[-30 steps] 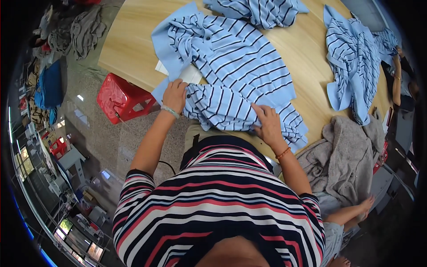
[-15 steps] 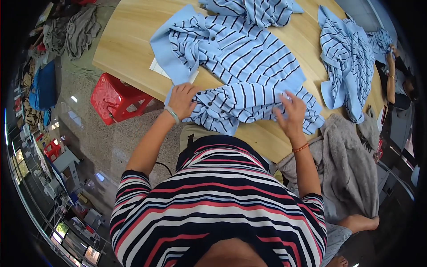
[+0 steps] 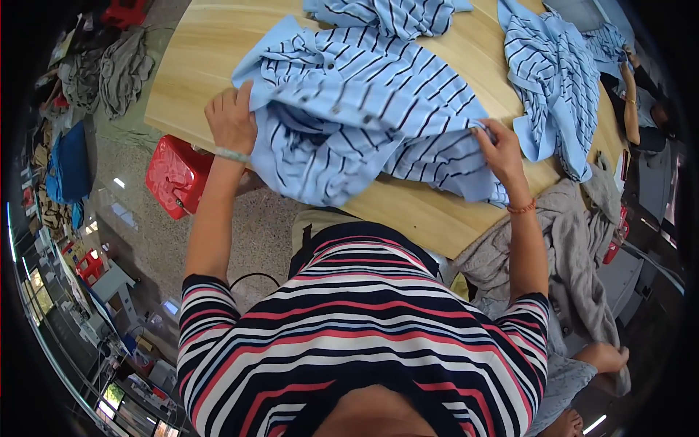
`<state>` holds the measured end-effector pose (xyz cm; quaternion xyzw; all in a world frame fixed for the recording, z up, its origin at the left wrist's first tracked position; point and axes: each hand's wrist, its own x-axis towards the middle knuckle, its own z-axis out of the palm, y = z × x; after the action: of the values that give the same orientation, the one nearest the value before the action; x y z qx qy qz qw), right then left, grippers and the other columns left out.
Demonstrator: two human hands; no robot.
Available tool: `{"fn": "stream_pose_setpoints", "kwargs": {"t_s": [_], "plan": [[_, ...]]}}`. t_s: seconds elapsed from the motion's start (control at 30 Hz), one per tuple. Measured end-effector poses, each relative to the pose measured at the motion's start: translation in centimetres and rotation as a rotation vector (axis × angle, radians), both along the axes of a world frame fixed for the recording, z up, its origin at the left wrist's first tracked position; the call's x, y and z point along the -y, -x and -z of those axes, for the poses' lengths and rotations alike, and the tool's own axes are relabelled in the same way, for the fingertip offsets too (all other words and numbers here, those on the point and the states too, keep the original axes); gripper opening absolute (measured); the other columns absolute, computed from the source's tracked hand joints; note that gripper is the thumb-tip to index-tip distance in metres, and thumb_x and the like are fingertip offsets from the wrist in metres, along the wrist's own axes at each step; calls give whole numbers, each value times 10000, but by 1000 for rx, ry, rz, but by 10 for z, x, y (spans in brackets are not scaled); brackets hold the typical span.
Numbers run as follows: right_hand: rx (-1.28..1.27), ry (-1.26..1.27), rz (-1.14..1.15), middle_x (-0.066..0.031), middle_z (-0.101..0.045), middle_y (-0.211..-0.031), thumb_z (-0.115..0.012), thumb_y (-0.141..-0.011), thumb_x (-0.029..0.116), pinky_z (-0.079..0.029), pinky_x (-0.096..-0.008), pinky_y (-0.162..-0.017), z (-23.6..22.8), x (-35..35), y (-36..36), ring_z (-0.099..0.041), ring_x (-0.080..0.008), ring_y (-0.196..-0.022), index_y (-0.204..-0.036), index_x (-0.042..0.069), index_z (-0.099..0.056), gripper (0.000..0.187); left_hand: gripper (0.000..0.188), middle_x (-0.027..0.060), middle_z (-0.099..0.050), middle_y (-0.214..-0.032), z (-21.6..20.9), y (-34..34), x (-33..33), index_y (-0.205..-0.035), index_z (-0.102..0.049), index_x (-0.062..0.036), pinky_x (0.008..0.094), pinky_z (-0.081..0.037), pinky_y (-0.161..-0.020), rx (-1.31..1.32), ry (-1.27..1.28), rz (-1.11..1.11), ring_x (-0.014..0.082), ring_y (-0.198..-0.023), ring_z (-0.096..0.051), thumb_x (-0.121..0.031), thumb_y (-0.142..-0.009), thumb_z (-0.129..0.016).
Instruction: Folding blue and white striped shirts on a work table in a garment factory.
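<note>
A light blue cardigan (image 3: 429, 109) with dark and white stripes is spread between my two hands at the near edge of the wooden table. My left hand (image 3: 232, 120) is closed on its edge at the left, lifting it so the front bulges up. Along the raised band run several dark buttons, slightly blurred. My right hand (image 3: 502, 149) pinches the cardigan's other end at the right. Beneath the lifted part, folds of the same striped knit hang over the table edge toward me.
More striped blue garments lie on the table (image 3: 191, 80): one at the far side (image 3: 408, 16), another at the right (image 3: 550, 87). At the far right, a person's arm (image 3: 630, 109) handles a similar piece. A red stool (image 3: 169, 178) stands left; grey-brown knitwear (image 3: 502, 255) drapes at the right corner.
My left hand has moved left and away from me, raising the cardigan's buttoned edge. My right hand has gone right and now grips the fabric, where before its fingers were spread.
</note>
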<state>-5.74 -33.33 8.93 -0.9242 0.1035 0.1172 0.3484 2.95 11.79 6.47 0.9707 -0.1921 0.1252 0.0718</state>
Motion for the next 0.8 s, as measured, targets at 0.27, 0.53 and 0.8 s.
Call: {"fn": "stream_pose_setpoints", "kwargs": {"t_s": [0.27,0.53,0.8], "plan": [[440,14,-182,-105,-586,-1095,-623,-779,7,-484,-337,-778,33,-39,11,-595,-271,-909,-1118,73,-590,347,610,121,-513,-1130,36,78,92,-1257,-474,-88,430,-371,-868,-266,454,332,306,-1025,-490,-183,-702,-709],[306,-194,-354,-87,-605,-1070,-585,-802,22,-500,-358,-723,53,-110,-30,-620,-279,-803,-1087,85,-610,293,255,52,-591,-782,85,68,84,-1046,-615,-57,310,-439,-687,-917,718,-109,206,-731,-576,-149,-809,-631],[-47,-265,-405,-159,-655,-888,-579,-812,76,-499,-354,-709,78,-99,-59,-629,-289,-790,-929,10,-671,163,136,-26,-559,-697,69,30,44,-909,-623,-34,185,-382,-559,-1388,1194,-118,36,-595,-472,-164,-873,-607]]}}
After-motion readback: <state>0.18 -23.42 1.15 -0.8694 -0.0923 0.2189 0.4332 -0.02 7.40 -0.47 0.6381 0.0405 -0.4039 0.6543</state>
